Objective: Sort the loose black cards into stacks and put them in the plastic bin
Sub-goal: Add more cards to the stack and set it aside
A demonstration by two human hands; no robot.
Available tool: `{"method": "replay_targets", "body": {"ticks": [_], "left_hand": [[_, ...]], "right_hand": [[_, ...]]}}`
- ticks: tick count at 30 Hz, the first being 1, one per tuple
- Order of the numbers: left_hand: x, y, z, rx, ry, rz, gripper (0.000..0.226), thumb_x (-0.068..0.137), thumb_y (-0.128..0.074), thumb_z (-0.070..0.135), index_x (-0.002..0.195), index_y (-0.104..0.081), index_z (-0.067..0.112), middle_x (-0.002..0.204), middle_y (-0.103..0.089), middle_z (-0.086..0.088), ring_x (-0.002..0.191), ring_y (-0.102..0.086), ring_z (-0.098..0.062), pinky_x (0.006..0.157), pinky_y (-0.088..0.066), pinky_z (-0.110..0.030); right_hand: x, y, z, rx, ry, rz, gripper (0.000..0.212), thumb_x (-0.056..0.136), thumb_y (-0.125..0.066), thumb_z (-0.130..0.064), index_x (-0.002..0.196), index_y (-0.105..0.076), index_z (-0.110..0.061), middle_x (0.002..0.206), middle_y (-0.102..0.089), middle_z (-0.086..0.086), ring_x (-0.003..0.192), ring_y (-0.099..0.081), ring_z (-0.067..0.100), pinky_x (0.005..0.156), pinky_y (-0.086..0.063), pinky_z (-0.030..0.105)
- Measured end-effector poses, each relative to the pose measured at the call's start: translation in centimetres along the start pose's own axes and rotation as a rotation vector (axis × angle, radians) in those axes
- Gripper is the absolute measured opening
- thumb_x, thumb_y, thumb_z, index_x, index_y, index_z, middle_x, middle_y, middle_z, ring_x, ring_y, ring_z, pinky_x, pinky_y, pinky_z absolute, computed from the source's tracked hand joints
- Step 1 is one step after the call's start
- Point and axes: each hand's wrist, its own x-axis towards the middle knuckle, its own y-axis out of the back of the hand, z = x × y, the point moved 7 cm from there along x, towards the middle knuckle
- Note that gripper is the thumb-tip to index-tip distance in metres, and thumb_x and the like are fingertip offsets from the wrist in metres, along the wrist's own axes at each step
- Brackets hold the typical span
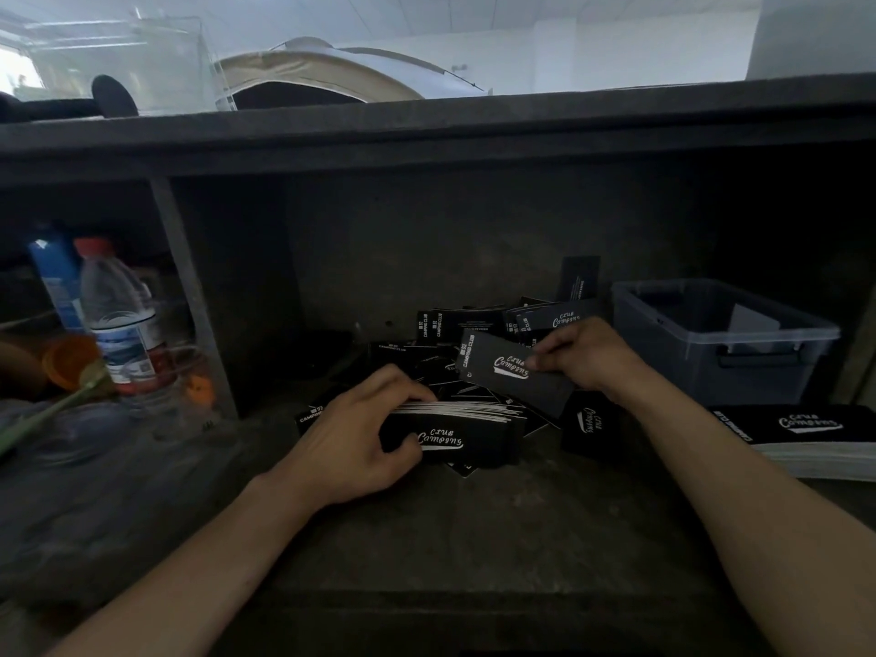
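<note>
Clamped around a thick stack of black cards with white script lettering (450, 431), my left hand (353, 441) has its thumb on the near face and its fingers curled over the far edge, the stack standing on its long side on the dark, worn shelf (426, 538). My right hand (585, 355) pinches a single black card (512, 372) between thumb and fingertips, held tilted in the air just beyond the stack.

To do this step well, I judge I should turn the single card so its lettering faces the same way as the stack's front card, lay it flush on the far face, then square the edges against the shelf before my left hand closes again.

Beyond both hands lies the loose heap of black cards (474, 334), overlapping at every angle, one leaning upright against the back wall. Off to the right, a finished stack (806, 431) lies flat, and behind it stands the translucent grey plastic bin (711, 367), open-topped, with something pale inside that I cannot identify. Far left, clear plastic bottles (121, 315) sit in the neighbouring compartment.
</note>
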Motion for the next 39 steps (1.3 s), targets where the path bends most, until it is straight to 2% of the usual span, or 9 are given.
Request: {"method": "replay_targets", "body": {"ticks": [7,11,14,20,24,29,32,35,39], "left_hand": [[0.1,0.1,0.0,0.011,0.006,0.009,0.038,0.082,-0.064,0.031,0.120,-0.063,0.025,0.128,-0.049,0.015,0.115,-0.058,-0.006,0.095,-0.053,-0.034],[0.1,0.2,0.0,0.016,0.019,0.010,0.042,0.080,-0.064,0.033,0.121,-0.059,0.030,0.157,-0.029,0.015,0.143,-0.036,-0.003,0.111,-0.040,-0.028],[0.1,0.2,-0.1,-0.012,0.059,-0.019,0.050,0.081,-0.064,0.034,0.128,-0.048,0.035,0.143,-0.046,0.019,0.130,-0.050,0.000,0.104,-0.047,-0.029],[0.0,0.1,0.2,0.042,0.037,-0.016,0.043,0.081,-0.063,0.032,0.124,-0.056,0.034,0.112,-0.063,0.023,0.100,-0.064,0.001,0.087,-0.055,-0.030],[0.0,0.1,0.0,0.064,0.031,0.004,0.038,0.081,-0.062,0.034,0.118,-0.059,0.033,0.109,-0.062,0.021,0.097,-0.064,0.001,0.083,-0.055,-0.031],[0.1,0.1,-0.1,0.070,0.023,0.023,0.036,0.080,-0.066,0.034,0.115,-0.060,0.029,0.127,-0.049,0.019,0.113,-0.057,-0.001,0.090,-0.054,-0.031],[0.1,0.2,-0.2,0.064,0.033,0.017,0.048,0.078,-0.067,0.035,0.124,-0.052,0.032,0.154,-0.030,0.020,0.138,-0.039,0.001,0.104,-0.044,-0.024],[0.1,0.0,0.0,0.029,0.065,-0.024,0.060,0.079,-0.064,0.039,0.134,-0.041,0.039,0.142,-0.047,0.023,0.128,-0.049,0.004,0.104,-0.046,-0.025],[-0.1,0.0,0.2,0.050,0.053,-0.020,0.048,0.081,-0.066,0.034,0.126,-0.050,0.038,0.116,-0.062,0.024,0.105,-0.062,0.003,0.089,-0.054,-0.029]], "right_hand": [[0.0,1.0,-0.7,0.087,0.093,0.079,0.007,0.078,-0.080,-0.016,0.084,-0.078,-0.020,0.083,-0.073,-0.006,0.089,-0.067,0.010,0.090,-0.051,0.024],[-2.8,-2.3,-2.7,0.099,0.127,-0.436,0.017,0.080,-0.077,-0.022,0.098,-0.077,-0.020,0.096,-0.076,-0.002,0.095,-0.067,0.010,0.085,-0.053,0.028],[-4.7,-4.9,-2.7,0.126,0.063,-0.758,0.025,0.090,-0.065,-0.026,0.109,-0.073,-0.012,0.105,-0.075,0.005,0.093,-0.068,0.012,0.079,-0.054,0.026],[0.5,-0.5,0.3,-0.378,0.081,-0.031,0.032,0.076,-0.078,-0.046,0.095,-0.074,-0.020,0.091,-0.070,-0.005,0.089,-0.065,0.013,0.081,-0.050,0.027],[0.4,-0.8,1.9,-0.424,-0.071,-0.129,0.039,0.063,-0.087,-0.046,0.087,-0.073,-0.019,0.091,-0.069,-0.005,0.089,-0.063,0.012,0.077,-0.045,0.022],[-0.5,0.7,-1.4,-0.035,0.129,0.044,0.016,0.072,-0.085,-0.021,0.083,-0.075,-0.014,0.077,-0.071,-0.002,0.077,-0.065,0.010,0.062,-0.046,0.015],[-2.8,-2.0,-3.5,0.147,0.209,-0.350,0.018,0.074,-0.082,-0.019,0.089,-0.076,-0.010,0.080,-0.075,-0.002,0.073,-0.065,0.002,0.062,-0.048,0.014],[-3.8,-4.5,-3.0,0.098,0.139,-0.606,0.022,0.086,-0.070,-0.029,0.099,-0.075,-0.012,0.094,-0.076,0.001,0.086,-0.070,0.010,0.071,-0.053,0.023],[-0.1,-2.0,-0.5,-0.279,0.127,-0.172,0.037,0.079,-0.075,-0.044,0.104,-0.072,-0.016,0.098,-0.072,-0.001,0.098,-0.068,0.023,0.075,-0.049,0.024]]}}
